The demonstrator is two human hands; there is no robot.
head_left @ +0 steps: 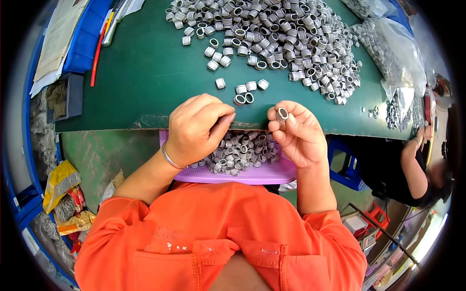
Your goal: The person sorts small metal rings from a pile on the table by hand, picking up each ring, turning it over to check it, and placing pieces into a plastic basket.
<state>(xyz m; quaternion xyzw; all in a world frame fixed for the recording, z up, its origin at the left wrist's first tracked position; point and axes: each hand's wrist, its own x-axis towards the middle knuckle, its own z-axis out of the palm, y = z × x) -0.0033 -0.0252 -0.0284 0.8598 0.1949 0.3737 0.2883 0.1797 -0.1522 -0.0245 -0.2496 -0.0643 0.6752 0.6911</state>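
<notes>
Between the thumb and fingers of my right hand is a grey metal ring, its opening turned toward me. My left hand is closed at the table's front edge, thumb against curled fingers; anything inside them is hidden. Several loose metal rings lie on the green table just beyond my hands. Below the table edge, a pink plastic basket sits at my lap, and many similar rings fill it.
A large heap of metal rings covers the back of the table. Clear plastic bags of parts stand at the right. Pens, a blue tray and a grey bin are at the left. Another person sits at right.
</notes>
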